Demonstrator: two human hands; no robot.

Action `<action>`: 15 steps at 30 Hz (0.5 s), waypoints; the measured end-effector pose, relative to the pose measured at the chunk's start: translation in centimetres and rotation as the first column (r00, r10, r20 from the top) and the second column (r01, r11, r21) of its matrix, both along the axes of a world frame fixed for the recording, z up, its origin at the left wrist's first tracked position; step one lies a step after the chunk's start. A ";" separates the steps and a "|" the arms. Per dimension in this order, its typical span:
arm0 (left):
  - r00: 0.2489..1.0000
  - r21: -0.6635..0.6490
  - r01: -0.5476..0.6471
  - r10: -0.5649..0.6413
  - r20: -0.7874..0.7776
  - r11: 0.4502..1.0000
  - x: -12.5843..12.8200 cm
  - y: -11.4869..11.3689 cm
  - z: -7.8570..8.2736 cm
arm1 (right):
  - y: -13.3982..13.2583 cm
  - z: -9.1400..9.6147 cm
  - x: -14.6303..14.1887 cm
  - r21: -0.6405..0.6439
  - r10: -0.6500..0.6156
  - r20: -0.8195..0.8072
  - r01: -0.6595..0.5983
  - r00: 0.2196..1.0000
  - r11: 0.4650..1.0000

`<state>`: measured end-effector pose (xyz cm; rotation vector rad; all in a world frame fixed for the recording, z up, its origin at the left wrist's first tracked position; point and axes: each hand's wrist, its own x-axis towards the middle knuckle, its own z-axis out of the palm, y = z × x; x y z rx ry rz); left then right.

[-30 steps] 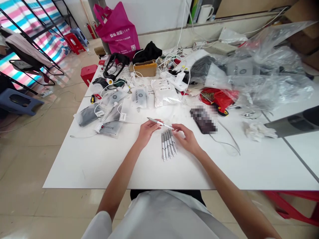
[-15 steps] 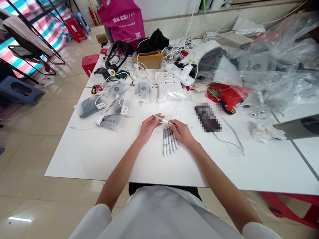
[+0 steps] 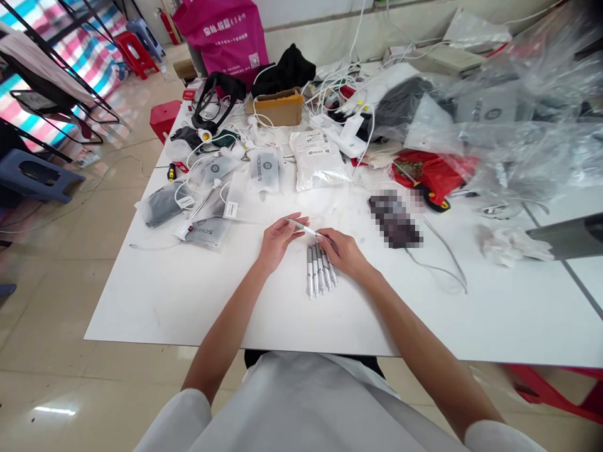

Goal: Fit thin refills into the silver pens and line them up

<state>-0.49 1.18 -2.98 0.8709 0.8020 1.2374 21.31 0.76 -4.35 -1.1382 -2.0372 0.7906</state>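
Single head view, looking down on a white table top (image 3: 188, 295). Left hand (image 3: 279, 242) is turned partly palm-up with fingers loosely curled, and a slim white-and-silver pen (image 3: 304, 228) runs from its fingertips toward the right hand (image 3: 343, 253). Left grip reads as a light fingertip hold on the near end, not a clench. Right fingertips (image 3: 326, 239) meet the far end; can't tell from this angle whether they pinch it or only touch. Pen is off the table, between the hands, just above a tight row of similar pens (image 3: 319, 271) lying side by side and pointing the same way. Side of the right hand sits just beside that row. Likely reason for the layout: the row lies straight in front of the body, within reach of both hands, and the parallel spacing leaves each pen separately reachable. Held pen has a white barrel with a metallic section; any markings are too small to read. Farther up the table, a sealed white bag (image 3: 318, 160) and clear pouches, one with a grey item (image 3: 162, 206), lie well apart from the hands. To the right, a phone (image 3: 394, 221), pixelated in the picture, has a white cable (image 3: 447, 254) trailing from beside it.
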 end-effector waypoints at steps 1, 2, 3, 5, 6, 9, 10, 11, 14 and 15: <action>1.000 -0.008 0.002 -0.002 -0.001 1.000 0.0 0.0 0.0 | -0.1 0.1 0.0 -0.004 -0.003 0.008 0.003 1.000 1.000; 1.000 -0.013 0.002 -0.002 -0.001 1.000 0.0 0.1 0.1 | -0.1 0.2 0.1 -0.007 -0.007 0.019 0.008 1.000 1.000; 1.000 -0.017 -0.001 0.001 -0.001 1.000 0.0 0.1 0.1 | -0.2 0.4 0.1 -0.011 -0.013 0.028 0.013 1.000 1.000; 1.000 -0.023 -0.018 0.018 0.001 1.000 0.1 0.1 0.0 | -0.3 0.6 0.3 -0.022 -0.021 0.030 0.022 0.999 1.000; 1.000 -0.028 -0.028 0.028 0.005 0.999 0.1 0.2 0.0 | -0.3 0.7 0.4 -0.031 -0.018 0.023 0.018 1.000 0.999; 0.997 -0.050 -0.067 0.069 0.038 0.996 -0.1 0.4 -0.2 | -0.3 0.8 0.6 -0.054 0.004 -0.008 -0.004 1.000 0.999; 0.994 -0.060 -0.085 0.089 0.056 0.995 -0.2 0.5 -0.2 | -0.3 0.7 0.7 -0.061 0.009 -0.016 -0.010 1.000 0.998; 0.991 -0.070 -0.104 0.109 0.075 0.992 -0.3 0.6 -0.3 | -0.3 0.7 0.8 -0.067 0.011 -0.021 -0.013 1.000 0.998; 0.982 -0.095 -0.136 0.146 0.116 0.986 -0.6 0.9 -0.4 | -0.2 0.5 0.9 -0.080 0.010 -0.030 -0.012 1.000 0.997; 0.981 -0.101 -0.136 0.148 0.122 0.986 -0.7 0.9 -0.4 | -0.1 0.5 0.9 -0.083 0.007 -0.030 -0.010 1.000 0.996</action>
